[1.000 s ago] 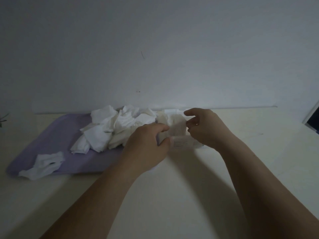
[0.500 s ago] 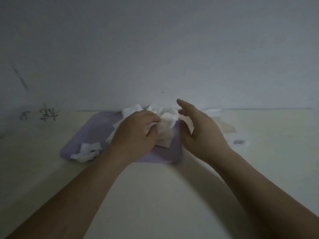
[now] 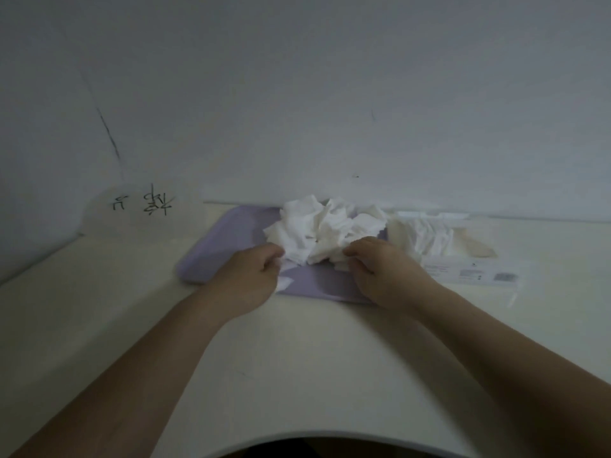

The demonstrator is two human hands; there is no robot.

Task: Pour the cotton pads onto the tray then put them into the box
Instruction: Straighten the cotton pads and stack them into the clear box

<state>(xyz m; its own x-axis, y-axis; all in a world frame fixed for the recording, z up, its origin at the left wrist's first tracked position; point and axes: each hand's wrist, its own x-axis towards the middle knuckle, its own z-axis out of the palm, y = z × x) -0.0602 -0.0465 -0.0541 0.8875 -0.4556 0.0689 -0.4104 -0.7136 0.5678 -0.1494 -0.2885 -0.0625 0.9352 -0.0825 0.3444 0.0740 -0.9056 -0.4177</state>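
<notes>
Dim light, head view. Cotton pads lie heaped on the far right part of the purple tray, the pile spilling toward the tray's right edge. Left hand curled at the pile's near-left edge, fingertips pinching what looks like a pad or two; a loose white piece shows just below its fingers. Right hand curled at the near-right edge, fingers closed into the pads. Judgement: gathering step, pads being bunched for transfer. To do it well, sweep both hands inward under the heap, compress lightly so the soft pads hold together, lift as one bundle, and carry low toward the clear box just right of the tray, which seems to hold some pads already. Strays at the tray's near edge need a second pass. Hard to make out: the box's walls and opening, being transparent; whether the flat labelled piece in front of it is its lid or packaging; fingertips hidden in the pads.
</notes>
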